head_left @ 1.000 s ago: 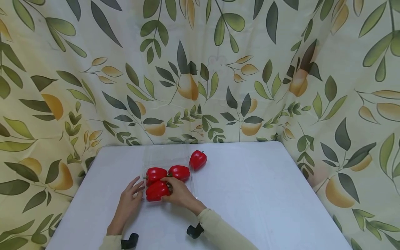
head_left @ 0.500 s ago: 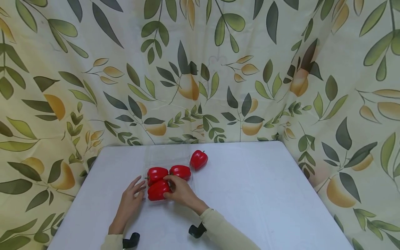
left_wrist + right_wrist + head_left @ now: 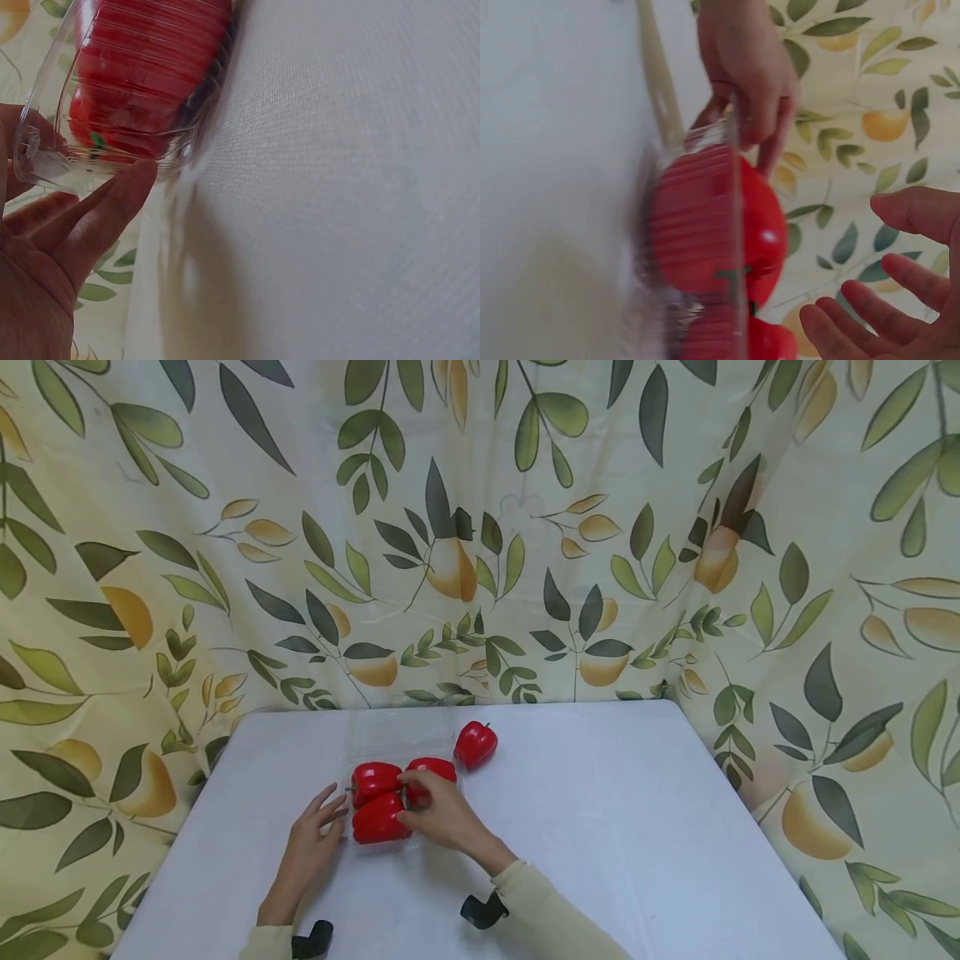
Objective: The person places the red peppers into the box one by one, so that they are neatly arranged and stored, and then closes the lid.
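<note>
A clear plastic clamshell container (image 3: 176, 146) sits on the table with its lid (image 3: 401, 732) laid back. Three red bell peppers lie inside: a front one (image 3: 378, 820), a back-left one (image 3: 375, 782) and a back-right one (image 3: 435, 766), partly hidden by my right hand. My left hand (image 3: 311, 839) touches the container's left end with fairly straight fingers. Over the front pepper's right end is my right hand (image 3: 444, 817); the right wrist view has its fingers (image 3: 877, 315) spread, apart from the pepper. A fourth bell pepper (image 3: 475, 745) rests outside the container, beside its back right.
A white-covered table (image 3: 600, 827) bears everything. Behind it and at both sides hangs a patterned curtain (image 3: 495, 552) with leaves and fruit. Dark wrist-worn devices (image 3: 483, 912) stick out beside the sleeves.
My right hand has let go of the front pepper and drawn slightly to the right. The left hand stays at the container's left end.
</note>
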Available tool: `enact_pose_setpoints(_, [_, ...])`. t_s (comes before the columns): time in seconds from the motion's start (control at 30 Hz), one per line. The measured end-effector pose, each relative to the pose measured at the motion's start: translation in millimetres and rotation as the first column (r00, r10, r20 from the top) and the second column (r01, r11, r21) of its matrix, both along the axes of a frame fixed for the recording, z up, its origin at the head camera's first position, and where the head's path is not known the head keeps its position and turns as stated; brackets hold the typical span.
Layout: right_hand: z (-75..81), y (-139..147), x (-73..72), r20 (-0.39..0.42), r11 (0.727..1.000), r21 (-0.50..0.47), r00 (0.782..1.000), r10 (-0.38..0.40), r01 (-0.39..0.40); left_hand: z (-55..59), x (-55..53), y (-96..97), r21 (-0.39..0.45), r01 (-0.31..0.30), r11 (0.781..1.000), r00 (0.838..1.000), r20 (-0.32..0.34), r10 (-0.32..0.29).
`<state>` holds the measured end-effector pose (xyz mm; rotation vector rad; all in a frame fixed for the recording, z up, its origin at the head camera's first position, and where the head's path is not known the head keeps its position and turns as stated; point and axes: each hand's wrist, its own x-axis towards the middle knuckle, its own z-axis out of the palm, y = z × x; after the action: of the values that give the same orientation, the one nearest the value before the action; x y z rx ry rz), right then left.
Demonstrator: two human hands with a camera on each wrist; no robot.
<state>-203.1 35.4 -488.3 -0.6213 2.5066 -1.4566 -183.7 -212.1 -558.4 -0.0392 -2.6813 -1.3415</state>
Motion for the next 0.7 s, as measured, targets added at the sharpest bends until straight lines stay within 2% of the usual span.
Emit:
enact_pose_setpoints(0.3, [21.7,12.6,2.9,-0.057,0.997,-0.080,0.998,0.019,-0.024,-0.9,-0.4,-0.9,-0.014,0.009,1.000,0.999,-0.041,-0.009])
enact_pose_setpoints(0.47, [30.9,20.9,5.9,-0.090,0.995,-0.092,0.996,0.016,-0.024,0.2,-0.4,0.1,-0.009,0.004,1.000,1.000,-0.020,-0.004])
enact_pose_setpoints(0.7, [41.8,30.2,7.3,-0.084,0.992,-0.130,0.996,-0.005,-0.005,0.7,0.1,0.7,-0.008,0.002,1.000,1.000,-0.003,-0.002])
